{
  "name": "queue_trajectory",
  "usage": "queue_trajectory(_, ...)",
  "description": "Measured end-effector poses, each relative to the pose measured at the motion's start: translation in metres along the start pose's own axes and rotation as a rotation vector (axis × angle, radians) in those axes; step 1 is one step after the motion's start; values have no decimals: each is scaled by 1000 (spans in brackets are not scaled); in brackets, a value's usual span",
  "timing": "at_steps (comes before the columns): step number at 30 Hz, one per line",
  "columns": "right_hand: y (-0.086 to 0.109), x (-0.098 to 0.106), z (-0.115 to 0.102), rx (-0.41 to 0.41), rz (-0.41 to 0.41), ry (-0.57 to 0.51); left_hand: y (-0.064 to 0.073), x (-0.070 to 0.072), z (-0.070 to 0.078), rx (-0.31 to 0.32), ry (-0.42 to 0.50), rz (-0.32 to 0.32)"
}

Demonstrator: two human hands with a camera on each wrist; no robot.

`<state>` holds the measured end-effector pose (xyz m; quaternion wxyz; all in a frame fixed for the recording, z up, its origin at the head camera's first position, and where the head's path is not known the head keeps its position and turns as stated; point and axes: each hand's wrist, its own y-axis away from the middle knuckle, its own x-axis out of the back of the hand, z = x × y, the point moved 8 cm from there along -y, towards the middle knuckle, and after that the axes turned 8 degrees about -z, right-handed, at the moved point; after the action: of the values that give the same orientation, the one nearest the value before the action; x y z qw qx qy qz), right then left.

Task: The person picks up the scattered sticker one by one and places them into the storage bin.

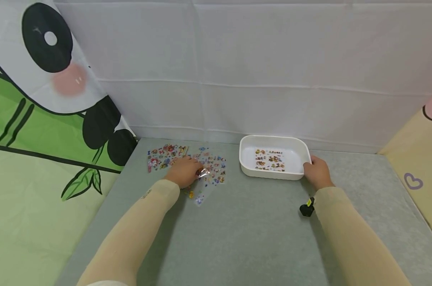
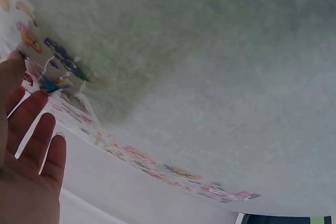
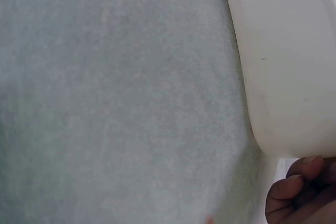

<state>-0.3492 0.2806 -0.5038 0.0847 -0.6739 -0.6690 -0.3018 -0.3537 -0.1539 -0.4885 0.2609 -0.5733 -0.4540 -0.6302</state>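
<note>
One panda-print cloth (image 1: 40, 131), bearing green bamboo leaves, borders the left side of the grey tabletop (image 1: 244, 230), which I view through the head camera. Far left on this surface lies a densely printed sticker sheet (image 1: 160, 157) with many red figures. Beside its right part is the left hand (image 1: 184, 171), in a beige sleeve; on the left-wrist feed I see thumb and forefinger pinched together on a clear sticker sheet (image 2: 65, 61), the remaining fingers slightly apart. Just right of this hand, a sparser sticker sheet (image 1: 217, 169) lies on the table. Right of centre, toward the far edge and before the white backdrop (image 1: 255, 71), stands a white oblong tray (image 1: 271, 174) containing small printed stickers (image 1: 270, 160). The right hand (image 1: 317, 173) grips the tray's right end, fingers curled and clamped on it; I cannot tell exactly how the thumb lies. A black wrist camera (image 1: 307, 208) sits left of the right cuff. At right hangs a yellow cloth (image 1: 416, 206) with a purple heart outline (image 1: 413, 187).
</note>
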Motion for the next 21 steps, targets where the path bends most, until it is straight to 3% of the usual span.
queue_trajectory(12, 0, 0, 1, 17, 5, 7, -3, -2, 2, 2, -13, 14)
queue_trajectory(21, 0, 1, -1, 12, 10, 16, -2, -2, 0, 48, 110, -21)
